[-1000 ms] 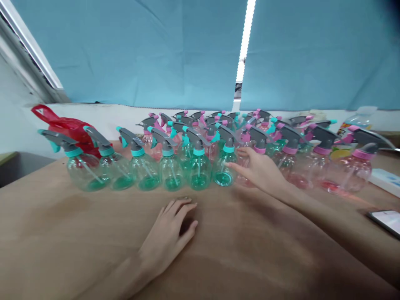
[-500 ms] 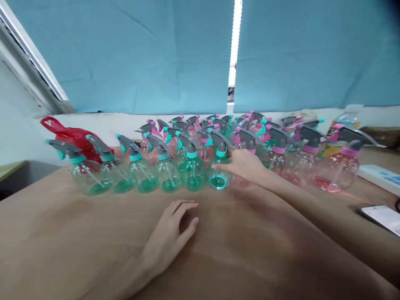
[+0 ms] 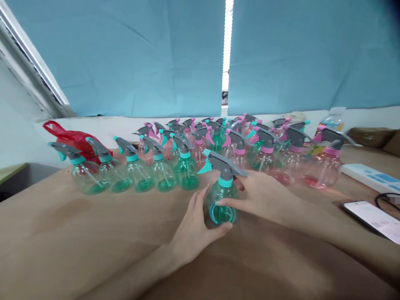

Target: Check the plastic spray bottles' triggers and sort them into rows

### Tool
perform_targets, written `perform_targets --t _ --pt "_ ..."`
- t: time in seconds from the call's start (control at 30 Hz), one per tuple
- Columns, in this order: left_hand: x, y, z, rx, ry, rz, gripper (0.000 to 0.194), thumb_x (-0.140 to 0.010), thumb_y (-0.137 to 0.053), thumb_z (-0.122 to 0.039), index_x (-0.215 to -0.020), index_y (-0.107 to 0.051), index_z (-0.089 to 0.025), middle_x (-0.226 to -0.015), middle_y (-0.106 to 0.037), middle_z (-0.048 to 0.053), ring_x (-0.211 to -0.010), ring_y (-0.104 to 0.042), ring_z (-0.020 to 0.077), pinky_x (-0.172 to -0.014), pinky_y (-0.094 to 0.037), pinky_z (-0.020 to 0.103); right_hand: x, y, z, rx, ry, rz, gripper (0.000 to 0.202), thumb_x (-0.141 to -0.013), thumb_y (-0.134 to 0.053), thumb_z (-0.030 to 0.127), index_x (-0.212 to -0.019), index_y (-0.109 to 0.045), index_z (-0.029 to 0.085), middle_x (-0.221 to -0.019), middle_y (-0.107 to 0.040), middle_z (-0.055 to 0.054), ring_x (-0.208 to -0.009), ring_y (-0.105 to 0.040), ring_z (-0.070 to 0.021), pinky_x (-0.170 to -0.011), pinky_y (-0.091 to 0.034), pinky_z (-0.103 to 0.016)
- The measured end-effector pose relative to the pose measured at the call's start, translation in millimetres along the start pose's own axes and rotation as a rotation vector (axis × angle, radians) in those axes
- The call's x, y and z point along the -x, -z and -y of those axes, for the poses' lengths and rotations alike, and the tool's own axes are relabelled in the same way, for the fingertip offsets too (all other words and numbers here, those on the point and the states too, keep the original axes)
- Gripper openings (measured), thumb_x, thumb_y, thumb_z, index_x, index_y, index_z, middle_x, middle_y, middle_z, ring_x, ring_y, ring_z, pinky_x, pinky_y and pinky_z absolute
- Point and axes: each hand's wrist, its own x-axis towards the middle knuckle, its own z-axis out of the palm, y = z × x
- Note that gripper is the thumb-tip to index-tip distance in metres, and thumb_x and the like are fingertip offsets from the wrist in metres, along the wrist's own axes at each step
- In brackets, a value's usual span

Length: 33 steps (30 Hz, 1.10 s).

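Observation:
A clear green spray bottle with a teal collar and a grey trigger head is in front of me, pulled out from the row. My right hand grips it from the right, thumb across the front of its body. Cupped round its lower left side is my left hand, with the thumb at the base and the fingers along the side. Whether the base touches the table is hard to tell. Behind it, to the left, stands another green spray bottle in a row of several like it.
Pink spray bottles stand to the right, with more bottles crowded behind. A red plastic bag lies at the back left. On the right are a phone, a white power strip and a black cable on the wooden table.
The green spray bottle has come out of the row toward me in my right hand. My left hand has moved right and closed round its lower side. The view has shifted slightly right.

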Motion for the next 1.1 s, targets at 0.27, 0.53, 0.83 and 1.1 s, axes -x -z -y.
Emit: perform_targets --t 0.27,0.53,0.83,1.1 --pt "-0.1 -17.2 -17.4 0.102 -0.108 0.134 0.079 -0.075 -0.075 -0.037 -0.140 -0.032 -0.027 -0.141 -0.044 0.008 -0.130 -0.040 0.0321 -0.106 -0.033 0.051 21.3 10.0 -14.1 -0.593 0.028 0.091 0.058 -0.074 -0.068 0.052 -0.125 -0.048 0.030 -0.098 -0.061 -0.002 -0.089 -0.058 -0.0205 -0.070 -0.048 -0.032" --pt "-19.4 -23.7 -27.9 -0.022 -0.265 0.249 0.085 -0.072 -0.076 -0.047 -0.140 -0.033 -0.020 -0.140 -0.045 0.013 -0.127 -0.042 0.0345 -0.105 -0.034 0.049 20.0 5.5 -10.4 -0.904 -0.024 -0.139 0.025 -0.078 -0.068 0.038 -0.092 -0.052 0.025 -0.074 -0.047 0.006 -0.066 -0.045 -0.0102 -0.060 -0.038 -0.023" --pt "-28.0 -11.3 2.0 -0.382 -0.223 0.353 0.095 -0.075 -0.061 -0.070 -0.146 -0.029 -0.016 -0.150 -0.031 0.017 -0.137 -0.025 0.0360 -0.109 -0.022 0.053 11.3 -6.4 -29.9 -0.840 -0.115 -0.320 0.013 -0.083 -0.057 0.031 -0.096 -0.055 0.028 -0.069 -0.055 0.005 -0.057 -0.051 -0.0140 -0.055 -0.042 -0.028" --pt "-24.2 -0.8 19.3 -0.461 -0.188 0.389 0.079 -0.081 -0.057 -0.065 -0.143 -0.039 -0.020 -0.152 -0.027 0.014 -0.140 -0.019 0.0345 -0.110 -0.019 0.054 -0.5 -7.4 -46.2 -0.907 -0.023 -0.254 0.016 -0.083 -0.060 0.033 -0.099 -0.059 0.029 -0.111 -0.066 0.001 -0.100 -0.063 -0.0193 -0.085 -0.050 -0.031"
